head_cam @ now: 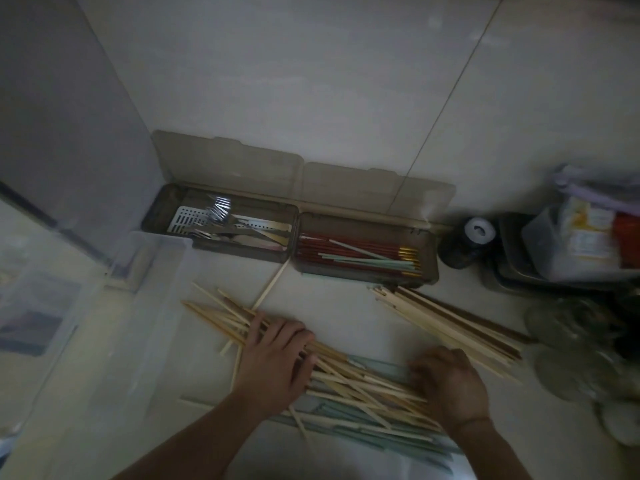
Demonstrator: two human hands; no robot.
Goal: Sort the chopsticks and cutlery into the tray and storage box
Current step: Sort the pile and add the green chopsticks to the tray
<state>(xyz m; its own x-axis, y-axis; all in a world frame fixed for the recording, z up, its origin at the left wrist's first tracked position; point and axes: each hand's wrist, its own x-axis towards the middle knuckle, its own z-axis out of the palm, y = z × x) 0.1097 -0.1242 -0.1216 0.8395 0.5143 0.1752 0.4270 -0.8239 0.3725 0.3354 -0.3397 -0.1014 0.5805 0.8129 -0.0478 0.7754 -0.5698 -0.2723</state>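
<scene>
Nearest us, both our hands sit on the loose pile of bamboo chopsticks [349,379] spread over the floor tiles. Our left hand [273,358] lies on the pile's left end, fingers spread and bent over several sticks, pressing rather than clearly pinching any one. Our right hand [450,382] is curled down onto the right end; motion blur hides the fingertips, so we cannot tell whether it grips a stick. Pale green chopsticks [363,427] lie under and in front of the bamboo ones. Long axis of the pile runs roughly left to right, slightly down to the right, so it spans between the two hands. Beyond, lids open: a cutlery box [221,226] with forks and spoons at left, touching a chopstick box [363,254] holding red and green pairs at right. A sorted bamboo bundle [446,327] lies near the right hand, apart from the pile. Judgement: the chopstick box lies straight ahead, nearer the right hand.
</scene>
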